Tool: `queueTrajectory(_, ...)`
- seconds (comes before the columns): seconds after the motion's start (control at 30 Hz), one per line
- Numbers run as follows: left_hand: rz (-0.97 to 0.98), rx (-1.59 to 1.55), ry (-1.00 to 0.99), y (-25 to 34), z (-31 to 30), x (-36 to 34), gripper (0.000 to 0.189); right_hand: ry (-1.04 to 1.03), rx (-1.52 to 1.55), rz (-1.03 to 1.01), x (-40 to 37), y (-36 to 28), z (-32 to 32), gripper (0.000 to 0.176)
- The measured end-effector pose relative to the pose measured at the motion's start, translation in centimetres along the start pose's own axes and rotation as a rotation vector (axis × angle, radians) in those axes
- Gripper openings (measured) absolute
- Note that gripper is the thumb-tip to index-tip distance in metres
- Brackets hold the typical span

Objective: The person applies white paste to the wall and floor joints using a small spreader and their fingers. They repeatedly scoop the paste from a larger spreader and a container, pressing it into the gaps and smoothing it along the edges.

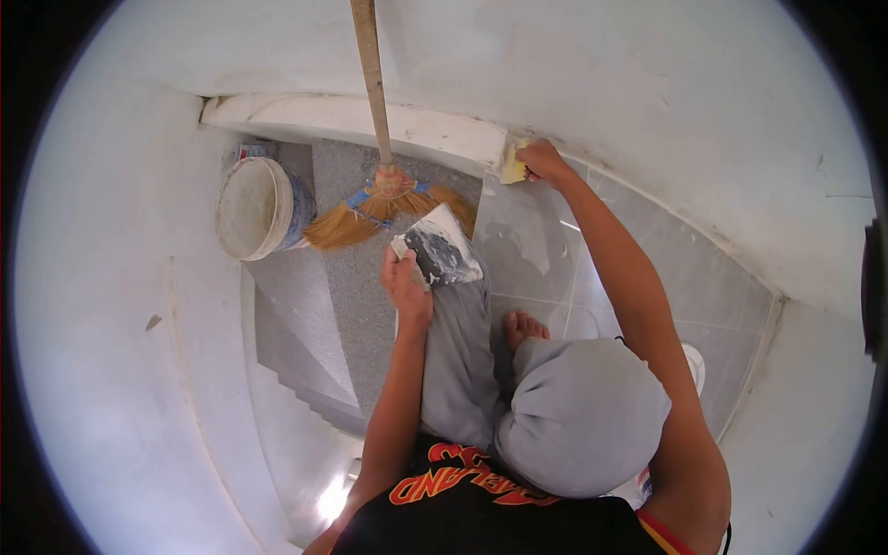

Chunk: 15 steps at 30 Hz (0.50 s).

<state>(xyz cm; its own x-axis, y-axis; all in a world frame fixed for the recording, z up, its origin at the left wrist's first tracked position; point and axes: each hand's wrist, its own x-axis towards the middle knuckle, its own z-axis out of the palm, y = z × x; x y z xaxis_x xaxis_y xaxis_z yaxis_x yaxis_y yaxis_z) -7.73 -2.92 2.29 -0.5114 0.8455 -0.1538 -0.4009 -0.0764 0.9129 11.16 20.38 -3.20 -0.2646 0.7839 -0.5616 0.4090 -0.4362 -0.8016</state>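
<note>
My left hand (407,289) is closed on the edge of a dark square putty board (442,248), which is smeared with white paste. The board is tilted above my grey-trousered knee. With my right arm stretched forward, my right hand (546,165) grips a yellow putty spreader (513,163). The spreader is against the end of a white ledge (444,139) at the foot of the wall. My fingers cover part of it.
A broom (377,92) leans on the wall, its straw bristles spread on the grey step. To the left stands a white bucket (252,211). Stairs (314,398) descend at lower left. A bare foot (525,327) rests on grey floor tiles (532,236).
</note>
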Motion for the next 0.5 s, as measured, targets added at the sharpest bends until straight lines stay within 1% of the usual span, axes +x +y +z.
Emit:
queueTrajectory(0.07, -0.024, -0.090, 0.004, 0.0, 0.3, 0.0, 0.018, 0.013, -0.034, -0.035, 0.2, -0.8, 0.8, 0.016)
queueTrajectory(0.13, -0.037, -0.098, 0.015, 0.1, 0.6, -0.1, 0.018, 0.029, -0.063, -0.067, -0.2, -1.3, 0.6, 0.016)
queueTrajectory(0.2, -0.055, -0.107, 0.026, 0.4, 0.8, -0.3, 0.018, 0.019, 0.088, -0.089, -1.4, -1.8, -0.1, 0.016)
queueTrajectory(0.33, -0.067, -0.121, 0.018, 0.3, 0.4, -0.4, 0.020, 0.043, 0.094, -0.101, -3.3, -1.5, -1.3, 0.016)
queueTrajectory(0.4, -0.061, -0.113, 0.009, 0.1, 0.2, -0.1, 0.020, 0.097, 0.033, -0.016, -2.6, -0.2, -1.6, 0.016)
queueTrajectory(0.5, -0.047, -0.088, 0.023, 0.1, 0.3, -0.2, 0.020, 0.100, -0.006, 0.009, -1.5, 0.7, -1.9, 0.017)
